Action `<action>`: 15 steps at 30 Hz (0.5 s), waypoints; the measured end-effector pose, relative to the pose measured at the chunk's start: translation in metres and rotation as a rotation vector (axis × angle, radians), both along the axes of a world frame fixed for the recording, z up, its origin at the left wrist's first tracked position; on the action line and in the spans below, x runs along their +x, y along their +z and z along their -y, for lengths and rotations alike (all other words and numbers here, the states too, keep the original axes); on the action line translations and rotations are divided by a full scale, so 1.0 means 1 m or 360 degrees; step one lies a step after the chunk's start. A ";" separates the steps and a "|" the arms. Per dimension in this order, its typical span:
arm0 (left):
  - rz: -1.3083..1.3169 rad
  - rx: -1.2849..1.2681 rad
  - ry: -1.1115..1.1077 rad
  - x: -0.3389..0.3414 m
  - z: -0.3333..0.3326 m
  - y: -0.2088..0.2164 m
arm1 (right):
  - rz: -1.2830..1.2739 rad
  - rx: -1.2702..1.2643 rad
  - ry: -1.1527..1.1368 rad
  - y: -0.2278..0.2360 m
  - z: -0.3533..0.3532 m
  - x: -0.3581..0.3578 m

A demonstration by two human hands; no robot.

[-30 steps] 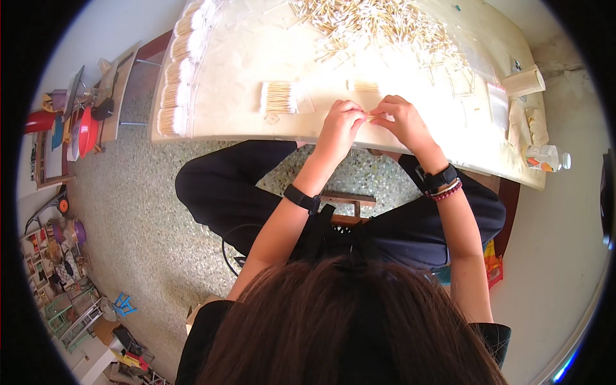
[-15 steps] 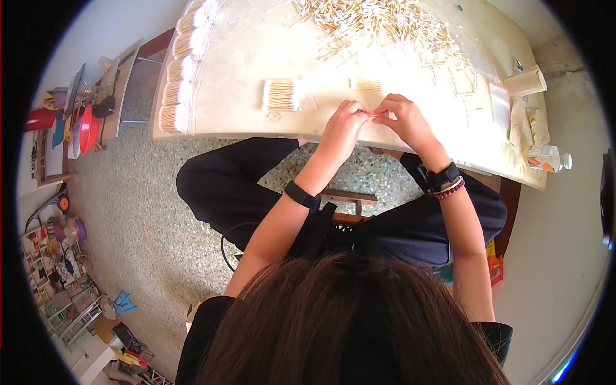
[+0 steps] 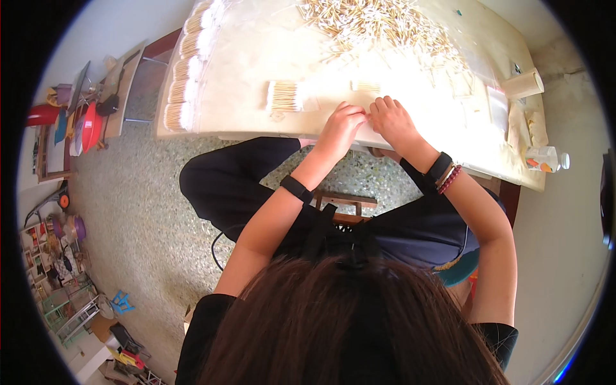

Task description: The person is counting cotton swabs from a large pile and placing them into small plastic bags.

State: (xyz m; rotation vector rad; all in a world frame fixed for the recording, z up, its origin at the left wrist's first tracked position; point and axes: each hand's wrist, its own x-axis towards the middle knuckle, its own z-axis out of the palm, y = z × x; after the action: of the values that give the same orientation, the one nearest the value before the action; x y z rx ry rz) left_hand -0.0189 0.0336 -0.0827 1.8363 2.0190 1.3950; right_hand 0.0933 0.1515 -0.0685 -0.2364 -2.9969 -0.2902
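Close to the table's front edge, my two hands meet with their fingertips together. My left hand (image 3: 346, 122) is closed in a pinch. Its fingertips touch those of my right hand (image 3: 393, 122), whose fingers are bent and closed too. Thin cotton swabs between them are mostly hidden by the fingers now. Just beyond lies a small row of cotton swabs (image 3: 366, 86). To the left of my hands, a flat pack of cotton swabs (image 3: 284, 96) lies on the pale tabletop (image 3: 240, 96). A big loose heap of cotton swabs (image 3: 391, 29) covers the far part of the table.
Several packed bundles of cotton swabs (image 3: 176, 93) line the table's left edge. At the right stand a clear plastic bottle (image 3: 544, 159) and a beige roll (image 3: 523, 83). A wooden stool (image 3: 346, 202) is below, between my legs. A red basin (image 3: 92, 127) stands far left.
My right hand has turned over and closed in against the left, covering the swab sticks that showed between them. My right elbow has swung outward.
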 end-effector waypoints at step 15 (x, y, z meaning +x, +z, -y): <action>0.0199 0.0168 0.0128 0.008 0.006 -0.001 | 0.0218 -0.0640 -0.0293 0.013 0.009 -0.003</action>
State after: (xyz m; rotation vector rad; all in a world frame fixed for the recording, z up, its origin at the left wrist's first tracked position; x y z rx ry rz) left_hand -0.0111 0.0279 -0.0838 1.6763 2.0143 1.6237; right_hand 0.0902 0.1424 -0.0554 -0.5517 -3.1445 0.2990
